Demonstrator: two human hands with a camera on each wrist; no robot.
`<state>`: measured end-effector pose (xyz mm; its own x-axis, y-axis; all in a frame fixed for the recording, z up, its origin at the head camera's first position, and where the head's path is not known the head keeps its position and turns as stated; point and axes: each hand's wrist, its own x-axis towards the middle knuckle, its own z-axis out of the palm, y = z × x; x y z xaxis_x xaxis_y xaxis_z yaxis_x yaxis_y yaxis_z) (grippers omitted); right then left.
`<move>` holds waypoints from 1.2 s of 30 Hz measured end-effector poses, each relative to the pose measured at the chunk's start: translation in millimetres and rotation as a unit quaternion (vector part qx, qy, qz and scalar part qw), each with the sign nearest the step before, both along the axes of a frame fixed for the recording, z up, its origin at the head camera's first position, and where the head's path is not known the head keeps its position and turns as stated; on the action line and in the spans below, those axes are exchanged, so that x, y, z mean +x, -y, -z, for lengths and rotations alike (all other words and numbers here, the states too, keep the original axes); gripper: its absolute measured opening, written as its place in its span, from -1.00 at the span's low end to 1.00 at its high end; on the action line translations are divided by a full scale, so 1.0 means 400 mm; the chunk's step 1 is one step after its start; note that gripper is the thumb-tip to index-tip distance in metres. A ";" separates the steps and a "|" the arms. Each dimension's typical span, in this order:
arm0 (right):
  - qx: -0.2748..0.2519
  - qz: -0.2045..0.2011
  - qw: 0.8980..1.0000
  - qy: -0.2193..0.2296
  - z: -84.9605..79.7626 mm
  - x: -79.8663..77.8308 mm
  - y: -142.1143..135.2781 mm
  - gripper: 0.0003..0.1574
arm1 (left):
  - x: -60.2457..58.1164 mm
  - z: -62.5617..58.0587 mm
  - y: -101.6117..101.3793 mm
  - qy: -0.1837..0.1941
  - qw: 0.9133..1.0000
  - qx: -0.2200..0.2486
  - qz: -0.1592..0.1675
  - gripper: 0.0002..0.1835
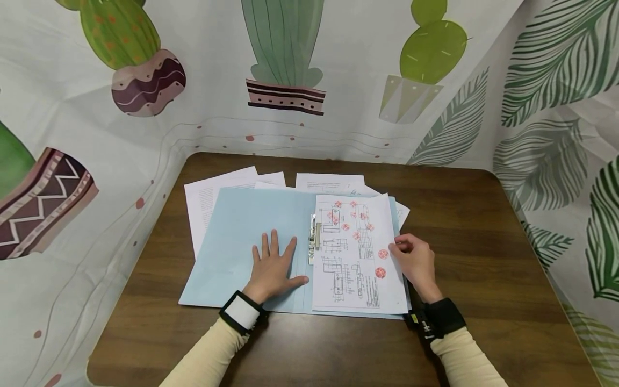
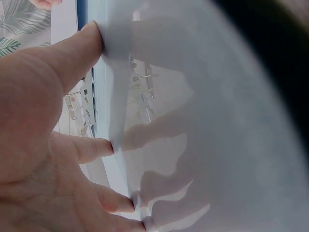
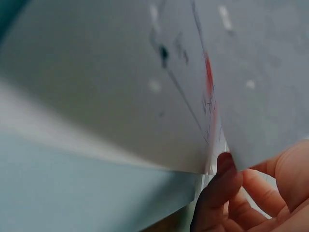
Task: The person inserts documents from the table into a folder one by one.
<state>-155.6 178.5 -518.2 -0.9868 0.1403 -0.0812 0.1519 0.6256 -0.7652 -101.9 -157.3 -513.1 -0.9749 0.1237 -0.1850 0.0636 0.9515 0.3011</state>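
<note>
Open light-blue glossy folder lay on the brown wood-grain bench, silver metal clip at its spine. White printed sheet with line drawings and round red stamps sat right of the clip, over the folder's right half, inner edge at the clip; couldn't tell whether it was clamped. Left hand was left of the clip, grip spread wide, fingertips on the bare cover, thumb toward the clip — likely to pin the folder against sliding. Right hand was well right of the clip, grip pinching the sheet's outer edge between thumb and finger, presumably because that free side was easiest to lift. Couldn't tell how many sheets were in the pinch. Loose white printed papers stuck out past the folder, beyond the clip, partly covered — probably out of the hands' way there.
</note>
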 end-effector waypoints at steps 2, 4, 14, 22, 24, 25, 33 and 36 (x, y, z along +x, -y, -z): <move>0.012 -0.005 1.000 0.004 -0.002 -0.001 0.001 -0.74 | 0.001 -0.001 0.000 -0.001 1.000 0.003 -0.001 0.12; 0.025 -0.011 1.000 0.007 -0.004 -0.001 0.002 -0.73 | 0.001 -0.002 0.000 0.000 1.000 0.003 -0.002 0.11; 0.064 -0.027 0.997 0.018 -0.003 -0.004 0.002 -0.67 | 0.001 -0.004 0.000 -0.002 1.000 0.006 0.000 0.11; 0.073 -0.041 0.996 0.039 -0.012 -0.001 -0.004 -0.57 | 0.002 -0.003 0.001 0.000 1.000 0.006 0.000 0.11; 0.080 -0.054 0.994 0.046 -0.019 0.000 -0.007 -0.52 | 0.002 -0.003 0.001 -0.003 1.000 0.009 0.000 0.11; 0.085 -0.061 0.993 0.051 -0.023 0.001 -0.009 -0.49 | 0.002 -0.002 0.001 -0.004 1.000 0.010 0.000 0.11; 0.110 -0.106 0.986 0.060 -0.050 0.001 -0.025 -0.38 | 0.002 0.000 0.003 -0.005 1.000 0.006 0.001 0.11; 0.118 -0.116 0.985 0.039 -0.054 0.001 -0.028 -0.38 | 0.002 0.002 0.003 -0.003 1.000 0.004 0.000 0.11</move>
<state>-155.3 189.8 -496.4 -0.9865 -0.0637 -0.1508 0.0372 0.8095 -0.5859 -101.1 -158.6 -514.0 -0.9760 0.1255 -0.1779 0.0658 0.9490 0.3083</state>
